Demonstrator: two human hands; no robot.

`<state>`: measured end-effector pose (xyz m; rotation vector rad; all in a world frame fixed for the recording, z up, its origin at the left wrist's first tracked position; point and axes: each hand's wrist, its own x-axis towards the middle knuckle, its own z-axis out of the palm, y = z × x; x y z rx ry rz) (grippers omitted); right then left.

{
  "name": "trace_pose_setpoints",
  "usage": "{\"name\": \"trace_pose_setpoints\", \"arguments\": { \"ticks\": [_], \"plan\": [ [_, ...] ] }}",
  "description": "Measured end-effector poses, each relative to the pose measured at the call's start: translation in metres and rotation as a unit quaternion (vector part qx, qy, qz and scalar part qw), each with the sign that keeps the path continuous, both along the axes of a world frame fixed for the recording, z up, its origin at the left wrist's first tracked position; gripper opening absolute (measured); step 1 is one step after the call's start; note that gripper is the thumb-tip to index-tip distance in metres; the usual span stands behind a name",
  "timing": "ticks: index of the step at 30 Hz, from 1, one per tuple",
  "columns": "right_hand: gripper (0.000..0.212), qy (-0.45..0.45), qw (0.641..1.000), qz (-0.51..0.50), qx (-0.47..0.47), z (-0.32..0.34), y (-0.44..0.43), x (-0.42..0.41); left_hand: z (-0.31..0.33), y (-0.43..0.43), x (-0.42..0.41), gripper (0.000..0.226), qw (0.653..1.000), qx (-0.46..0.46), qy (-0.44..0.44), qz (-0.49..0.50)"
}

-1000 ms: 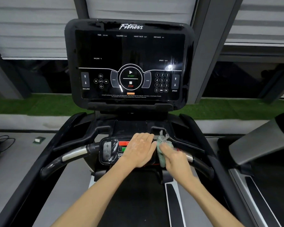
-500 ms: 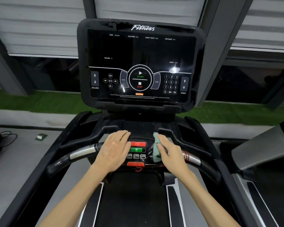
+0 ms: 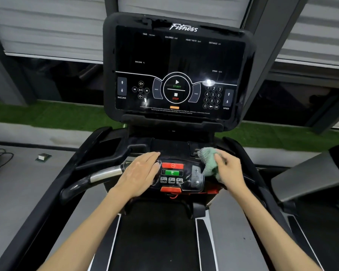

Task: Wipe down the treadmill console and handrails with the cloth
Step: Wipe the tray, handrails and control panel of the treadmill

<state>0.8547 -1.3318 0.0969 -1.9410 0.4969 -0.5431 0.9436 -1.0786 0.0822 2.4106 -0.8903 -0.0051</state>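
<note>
A black treadmill console screen (image 3: 176, 69) stands upright ahead of me. Below it sits a small control panel (image 3: 172, 176) with red and green buttons. My left hand (image 3: 140, 174) rests flat on the panel's left end, fingers straight. My right hand (image 3: 228, 169) grips a crumpled pale green cloth (image 3: 208, 163) and presses it against the panel's right end. The left handrail (image 3: 98, 176), chrome and black, curves out from under my left hand. The right handrail is mostly hidden under my right hand and forearm.
The running belt (image 3: 155, 235) lies below my arms. A second treadmill (image 3: 309, 182) stands close on the right. Grey floor on the left holds a small box (image 3: 43, 157) and a black cable (image 3: 0, 158). Green turf (image 3: 47, 116) and windows lie behind the console.
My left hand has slid left off the panel's buttons to its left end. My right hand has carried the cloth rightward, off the panel's middle to its right end.
</note>
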Motion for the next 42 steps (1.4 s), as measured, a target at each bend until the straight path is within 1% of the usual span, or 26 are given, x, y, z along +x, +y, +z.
{"name": "trace_pose_setpoints", "arguments": {
  "ticks": [2,3,5,6,8,11,13,14,17,19,22,27,29,31,33,35,37,39,40,42],
  "plan": [
    [0.022,-0.021,0.993,-0.010,0.117,0.006,-0.007,-0.005,-0.001,0.003,0.000,0.049,1.000,0.005,-0.002,-0.006],
    [0.022,-0.029,0.983,-0.008,0.183,0.008,-0.010,-0.008,-0.002,0.004,0.000,0.050,1.000,0.008,-0.002,-0.010],
    [0.025,-0.027,0.950,-0.016,0.309,0.010,-0.010,-0.013,-0.003,0.004,0.001,0.051,1.000,0.006,0.004,-0.013],
    [0.027,-0.020,0.933,-0.022,0.358,0.010,-0.009,-0.015,-0.003,0.003,0.002,0.050,1.000,0.004,0.008,-0.011],
    [0.028,0.001,0.912,-0.023,0.409,0.009,-0.003,-0.018,-0.001,0.000,0.004,0.049,1.000,0.002,0.011,-0.004],
    [0.027,0.011,0.894,-0.007,0.449,0.011,0.008,-0.020,0.004,-0.002,0.003,0.047,1.000,-0.008,0.010,0.003],
    [0.029,0.014,0.901,0.021,0.433,0.017,0.016,-0.019,0.012,-0.008,0.002,0.047,0.999,-0.035,0.002,-0.007],
    [0.032,0.017,0.912,0.041,0.407,0.021,0.021,-0.018,0.019,-0.014,0.001,0.047,0.998,-0.065,0.020,-0.016],
    [0.032,0.010,0.942,0.094,0.322,0.032,0.037,-0.011,0.044,-0.039,-0.003,0.043,0.973,-0.175,0.140,-0.063],
    [0.032,0.013,0.947,0.128,0.293,0.041,0.045,-0.008,0.055,-0.053,-0.007,0.040,0.962,-0.193,0.172,-0.092],
    [0.038,0.023,0.937,0.152,0.312,0.049,0.051,-0.006,0.063,-0.058,-0.009,0.030,0.950,-0.221,0.201,-0.091],
    [0.043,0.046,0.916,0.150,0.370,0.053,0.052,-0.014,0.064,-0.046,-0.014,0.017,0.918,-0.279,0.274,-0.067],
    [0.045,0.048,0.884,0.145,0.442,0.051,0.051,-0.019,0.061,-0.039,-0.017,0.020,0.912,-0.271,0.296,-0.083],
    [0.053,0.047,0.850,0.153,0.502,0.050,0.051,-0.025,0.061,-0.034,-0.019,0.026,0.920,-0.240,0.294,-0.100],
    [0.058,0.041,0.827,0.185,0.530,0.049,0.051,-0.030,0.061,-0.033,-0.018,0.027,0.931,-0.205,0.286,-0.096],
    [0.052,0.033,0.816,0.224,0.532,0.051,0.051,-0.034,0.063,-0.035,-0.017,0.021,0.940,-0.177,0.279,-0.087],
    [0.057,0.023,0.813,0.264,0.518,0.051,0.047,-0.036,0.063,-0.038,-0.017,0.015,0.940,-0.167,0.289,-0.071],
    [0.063,0.021,0.824,0.286,0.490,0.051,0.044,-0.036,0.062,-0.040,-0.017,0.019,0.936,-0.172,0.303,-0.047],
    [0.060,0.023,0.834,0.287,0.471,0.051,0.042,-0.036,0.062,-0.042,-0.016,0.017,0.934,-0.177,0.307,-0.039],
    [0.044,0.039,0.874,0.261,0.407,0.054,0.043,-0.035,0.062,-0.045,-0.018,0.014,0.926,-0.194,0.323,-0.033]
  ]
}}
